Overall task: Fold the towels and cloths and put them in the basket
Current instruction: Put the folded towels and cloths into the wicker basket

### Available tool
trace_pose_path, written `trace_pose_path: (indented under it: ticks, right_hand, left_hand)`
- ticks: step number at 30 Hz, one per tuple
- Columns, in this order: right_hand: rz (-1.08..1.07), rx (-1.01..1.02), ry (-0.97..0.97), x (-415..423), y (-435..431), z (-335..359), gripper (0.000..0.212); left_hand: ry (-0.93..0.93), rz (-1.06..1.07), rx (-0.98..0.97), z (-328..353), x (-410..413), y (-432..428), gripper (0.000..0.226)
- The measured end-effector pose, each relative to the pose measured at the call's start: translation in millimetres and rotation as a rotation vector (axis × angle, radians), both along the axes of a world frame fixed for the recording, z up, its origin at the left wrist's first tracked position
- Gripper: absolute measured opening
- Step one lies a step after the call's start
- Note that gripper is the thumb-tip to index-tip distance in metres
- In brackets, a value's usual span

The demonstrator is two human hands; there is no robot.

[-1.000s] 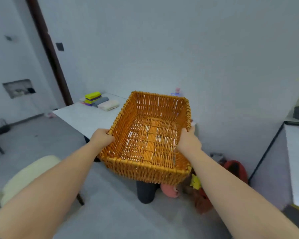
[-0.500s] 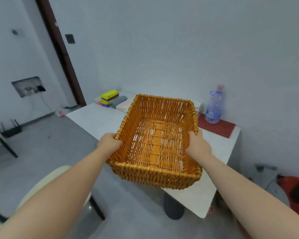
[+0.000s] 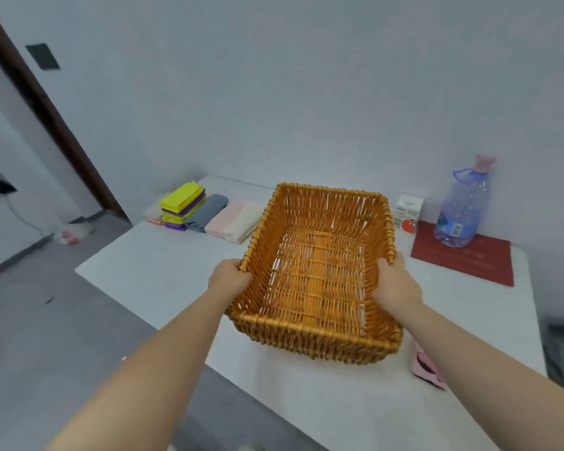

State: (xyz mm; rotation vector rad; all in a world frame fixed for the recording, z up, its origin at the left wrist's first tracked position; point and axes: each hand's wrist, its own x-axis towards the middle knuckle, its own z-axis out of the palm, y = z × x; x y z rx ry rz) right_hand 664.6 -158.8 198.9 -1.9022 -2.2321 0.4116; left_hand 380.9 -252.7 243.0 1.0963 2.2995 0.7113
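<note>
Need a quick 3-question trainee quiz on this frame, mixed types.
1. True or false: the folded cloths lie inside the wicker basket.
2. How many hands grip the basket's rim? A none, B one, C two.
3. Fill in: the water bottle stands on a red ____.

Key:
1. False; they are stacked on the table behind it.
2. C; the left hand and the right hand each grip a side.
3. mat

one basket (image 3: 313, 330), one bottle (image 3: 459, 209), one carton (image 3: 409, 212).
</note>
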Motion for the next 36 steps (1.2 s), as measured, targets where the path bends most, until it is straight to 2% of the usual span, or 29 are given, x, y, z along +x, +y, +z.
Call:
trace_pose_path:
  ticks: [11,16,20,22,24,26,29,31,33,36]
  right_hand:
    - [-0.262,-0.031,-0.014,-123,98,-53,0.039]
    - [-0.295,-0.048,-0.043,-155,116,-51,0.045]
    - [-0.32,-0.087,-0.073,-161,120,-48,0.064]
    - [-0.341,-0.089,-0.176,-165,118,-46,0.064]
    - [-0.326,-0.063,-0.376,-174,115,-45,0.061]
    - [-0.274,-0.047,-0.442,-192,113,-43,0.059]
    - [-0.16,-0.039,-0.331,-238,116,-37,0.057]
    - [-0.105,-0.052,-0.227,-275,115,-30,0.057]
    - [-0.053,-0.036,-0.125,-310,115,-21,0.057]
    - [0.003,0.056,-0.032,-359,119,-11,0.056]
  left_hand:
    - [0.026,-0.3,-0.033,-65,-135,168,0.01]
    - [0.051,-0.391,-0.073,-80,-166,193,0.007]
    - [0.078,-0.439,-0.041,-86,-170,200,0.005]
    - [0.074,-0.434,-0.039,-87,-171,200,0.004]
    - [0.058,-0.424,-0.067,-87,-173,201,0.005]
    - [-0.019,-0.453,-0.104,-88,-179,203,0.011]
    - [-0.279,-0.488,-0.102,-82,-194,200,0.026]
    - [-0.353,-0.48,-0.095,-80,-211,196,0.033]
    - [-0.335,-0.511,-0.096,-80,-231,195,0.033]
    - [-0.171,-0.601,-0.037,-83,-270,201,0.025]
